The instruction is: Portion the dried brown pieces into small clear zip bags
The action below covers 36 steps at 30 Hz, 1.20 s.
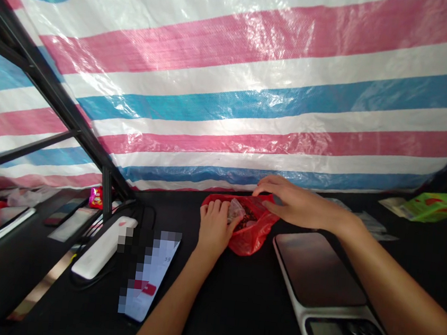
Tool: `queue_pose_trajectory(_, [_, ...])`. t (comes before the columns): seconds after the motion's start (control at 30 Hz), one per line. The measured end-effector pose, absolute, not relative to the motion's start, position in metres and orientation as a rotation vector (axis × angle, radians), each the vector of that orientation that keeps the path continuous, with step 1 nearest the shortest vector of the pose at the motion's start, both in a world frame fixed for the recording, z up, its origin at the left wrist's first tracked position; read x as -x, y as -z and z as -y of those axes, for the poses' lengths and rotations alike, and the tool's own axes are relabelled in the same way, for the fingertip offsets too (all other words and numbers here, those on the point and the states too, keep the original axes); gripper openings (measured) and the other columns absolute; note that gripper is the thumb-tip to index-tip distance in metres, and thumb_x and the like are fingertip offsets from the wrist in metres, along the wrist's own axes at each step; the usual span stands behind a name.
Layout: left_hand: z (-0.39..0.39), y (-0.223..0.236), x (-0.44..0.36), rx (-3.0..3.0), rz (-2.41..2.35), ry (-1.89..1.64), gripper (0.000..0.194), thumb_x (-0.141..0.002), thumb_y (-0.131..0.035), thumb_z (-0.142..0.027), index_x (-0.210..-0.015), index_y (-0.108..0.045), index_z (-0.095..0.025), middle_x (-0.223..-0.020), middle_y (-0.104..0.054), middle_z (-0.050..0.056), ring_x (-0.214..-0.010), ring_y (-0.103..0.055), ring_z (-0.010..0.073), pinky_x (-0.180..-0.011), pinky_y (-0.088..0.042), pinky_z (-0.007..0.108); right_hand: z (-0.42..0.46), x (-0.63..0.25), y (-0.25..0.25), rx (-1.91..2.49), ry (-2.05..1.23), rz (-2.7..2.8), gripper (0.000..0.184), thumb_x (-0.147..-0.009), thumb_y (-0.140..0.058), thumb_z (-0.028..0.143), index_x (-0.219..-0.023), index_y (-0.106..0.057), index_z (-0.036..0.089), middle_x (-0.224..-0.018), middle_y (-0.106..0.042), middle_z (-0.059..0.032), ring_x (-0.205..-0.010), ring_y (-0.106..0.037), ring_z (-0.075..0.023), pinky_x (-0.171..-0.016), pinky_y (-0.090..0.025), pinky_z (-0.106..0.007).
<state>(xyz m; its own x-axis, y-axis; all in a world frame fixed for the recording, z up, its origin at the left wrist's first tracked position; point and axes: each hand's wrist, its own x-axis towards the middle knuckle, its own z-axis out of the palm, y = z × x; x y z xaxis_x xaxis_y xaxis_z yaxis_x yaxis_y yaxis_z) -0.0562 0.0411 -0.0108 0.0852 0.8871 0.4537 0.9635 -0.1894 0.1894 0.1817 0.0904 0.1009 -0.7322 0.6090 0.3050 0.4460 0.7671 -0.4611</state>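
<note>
Red plastic bag (pixel 253 240) near far edge of black desk (pixel 231 323), clear packet (pixel 236 210) at its mouth, dark contents inside. Left hand (pixel 212 229): fingers (pixel 213 208) curled against packet, grip unclear. Right hand (pixel 299 203): fingers (pixel 271 186) spread across bag's top, grip unclear. Kitchen scale (pixel 318 271) just beside, toward right. Phone (pixel 148 277), white power bank (pixel 103 248) toward left. Striped tarpaulin (pixel 232 83) behind far edge, black metal frame (pixel 44 84) at left.

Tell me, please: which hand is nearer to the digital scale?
Right. The right hand is just beyond the far edge of the digital scale; the left hand is farther, to the scale's left, past the red plastic bag.
</note>
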Motion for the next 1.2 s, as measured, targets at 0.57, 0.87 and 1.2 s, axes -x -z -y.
queue_pose_trajectory(0.57, [-0.038, 0.004, 0.053, 2.267, 1.898, 0.8, 0.011, -0.099, -0.062, -0.026, -0.106, -0.068, -0.021, -0.105, -0.078, 0.008, -0.103, -0.064, 0.0303, -0.098, -0.035, 0.049, -0.089, -0.192, -0.107, 0.825, -0.58, 2.525, 0.026, -0.098, -0.059, 0.031, -0.118, -0.075, 0.026, -0.116, -0.071, -0.0086, -0.118, -0.063, -0.0297, -0.106, -0.047, -0.046])
queue_pose_trajectory(0.87, [-0.039, 0.007, 0.056, 2.265, 1.868, 0.78, 0.012, -0.097, -0.064, -0.021, -0.108, -0.068, -0.021, -0.104, -0.077, 0.007, -0.104, -0.063, 0.0297, -0.098, -0.036, 0.049, -0.091, -0.197, -0.106, 0.839, -0.586, 2.525, 0.026, -0.099, -0.058, 0.035, -0.118, -0.076, 0.027, -0.116, -0.072, -0.0075, -0.116, -0.065, -0.0289, -0.105, -0.048, -0.043])
queue_pose_trajectory(1.2, [-0.039, 0.007, 0.056, 2.27, 1.889, 0.751, 0.011, -0.097, -0.064, -0.022, -0.106, -0.069, -0.021, -0.106, -0.077, 0.007, -0.105, -0.064, 0.0304, -0.1, -0.036, 0.05, -0.091, -0.202, -0.107, 0.893, -0.581, 2.548, 0.027, -0.1, -0.057, 0.037, -0.119, -0.074, 0.026, -0.119, -0.071, -0.0085, -0.117, -0.064, -0.0292, -0.106, -0.048, -0.046])
